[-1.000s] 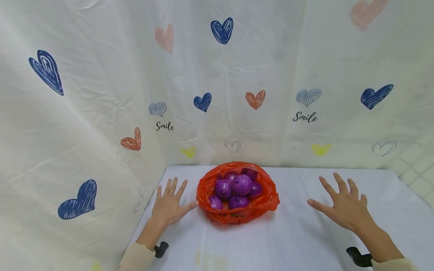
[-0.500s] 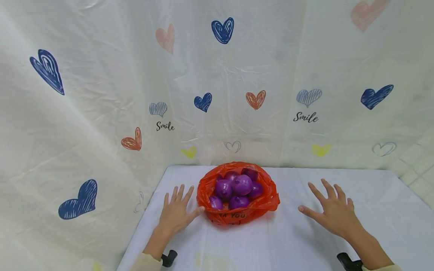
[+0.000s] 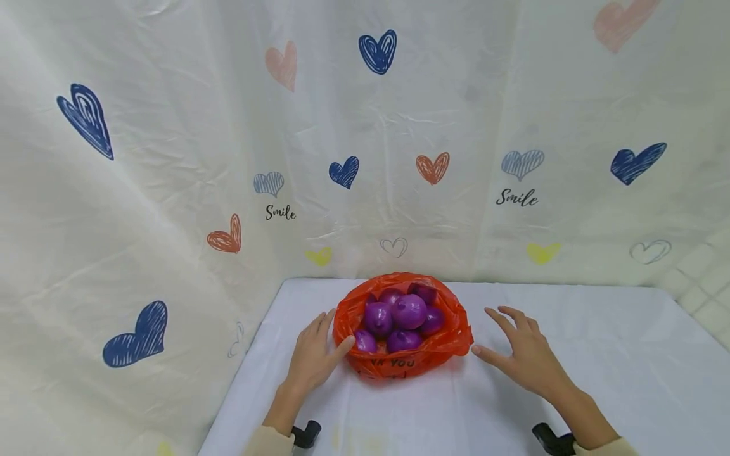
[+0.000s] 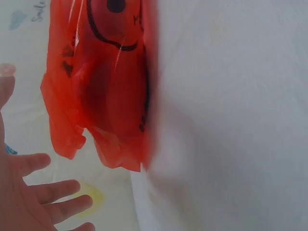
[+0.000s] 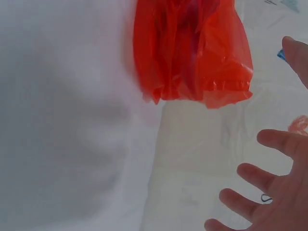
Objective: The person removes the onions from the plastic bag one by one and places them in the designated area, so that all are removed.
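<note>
An orange plastic bag (image 3: 439,345) with black lettering sits open near the back of the white table (image 3: 616,373). Several purple round fruits (image 3: 408,311) fill it. My left hand (image 3: 317,350) lies beside the bag's left edge, fingers straight, its thumb touching the plastic. My right hand (image 3: 521,353) hovers just right of the bag, fingers spread, thumb tip close to the plastic. The left wrist view shows the bag (image 4: 108,91) and my spread left hand (image 4: 33,195); the right wrist view shows the bag (image 5: 190,53) and my spread right hand (image 5: 274,192).
A cream curtain (image 3: 171,158) printed with coloured hearts and the word Smile hangs behind and to the left of the table. Tiled wall (image 3: 704,278) shows at the far right. A yellowish stain (image 3: 336,437) marks the cloth near the front edge.
Both hands have moved inward toward the bag. The left thumb now touches its left side, and the right hand has closed most of the gap on the right.
</note>
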`<state>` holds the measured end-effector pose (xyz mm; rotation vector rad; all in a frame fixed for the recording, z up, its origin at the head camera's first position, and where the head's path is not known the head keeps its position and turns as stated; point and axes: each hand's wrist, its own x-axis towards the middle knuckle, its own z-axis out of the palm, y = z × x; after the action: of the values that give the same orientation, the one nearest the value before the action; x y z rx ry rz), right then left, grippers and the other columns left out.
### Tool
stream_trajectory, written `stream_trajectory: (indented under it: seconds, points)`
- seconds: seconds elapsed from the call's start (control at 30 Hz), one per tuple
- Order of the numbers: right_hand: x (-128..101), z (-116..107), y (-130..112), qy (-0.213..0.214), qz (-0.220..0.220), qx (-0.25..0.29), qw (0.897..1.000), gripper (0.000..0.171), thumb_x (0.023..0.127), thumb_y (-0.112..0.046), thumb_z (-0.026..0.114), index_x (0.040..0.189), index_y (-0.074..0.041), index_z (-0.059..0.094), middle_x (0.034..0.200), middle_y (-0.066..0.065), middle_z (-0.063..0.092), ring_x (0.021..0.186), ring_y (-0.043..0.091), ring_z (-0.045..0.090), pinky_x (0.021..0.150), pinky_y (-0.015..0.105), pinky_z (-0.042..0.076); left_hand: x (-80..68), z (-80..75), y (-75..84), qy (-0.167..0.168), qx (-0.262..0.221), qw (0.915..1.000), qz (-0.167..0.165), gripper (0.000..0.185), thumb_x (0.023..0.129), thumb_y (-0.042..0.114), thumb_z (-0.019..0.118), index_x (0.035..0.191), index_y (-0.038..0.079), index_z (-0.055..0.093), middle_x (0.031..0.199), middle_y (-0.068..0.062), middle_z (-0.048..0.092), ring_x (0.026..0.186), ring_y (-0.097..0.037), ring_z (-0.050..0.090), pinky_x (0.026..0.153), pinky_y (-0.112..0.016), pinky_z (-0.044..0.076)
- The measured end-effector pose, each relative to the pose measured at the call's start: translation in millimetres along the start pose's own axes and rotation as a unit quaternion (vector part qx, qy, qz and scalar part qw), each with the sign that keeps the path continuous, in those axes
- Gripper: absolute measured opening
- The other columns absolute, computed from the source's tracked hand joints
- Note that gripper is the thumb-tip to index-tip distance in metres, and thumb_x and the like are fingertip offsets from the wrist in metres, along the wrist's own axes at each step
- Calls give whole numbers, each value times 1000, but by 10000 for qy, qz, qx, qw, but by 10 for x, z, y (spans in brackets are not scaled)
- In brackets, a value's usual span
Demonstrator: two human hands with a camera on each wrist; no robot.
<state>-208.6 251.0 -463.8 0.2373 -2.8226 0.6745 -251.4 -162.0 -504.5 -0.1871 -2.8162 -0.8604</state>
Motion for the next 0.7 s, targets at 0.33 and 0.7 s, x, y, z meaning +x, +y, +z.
stream_trajectory:
  seconds: [0.33,0.7]
  points:
    - [216,210,-241,389,-472,1033,9928,76,86,-48,78,146,-10,51,146,20,47,133,41,40,94,72,48,112,138,84,478,-1350,9887,-452,74,96,57,61,157,21,40,155,-11,50,141,-37,50,107,-62,46]
    - [452,398,-580,358,-701,1728,9818,70,87,-35,80,145,-12,49,144,17,49,134,39,41,98,68,49,294,278,124,833,-2602,9584,-828,63,99,51,61,151,19,47,144,-10,58,127,-29,57,110,-54,47]
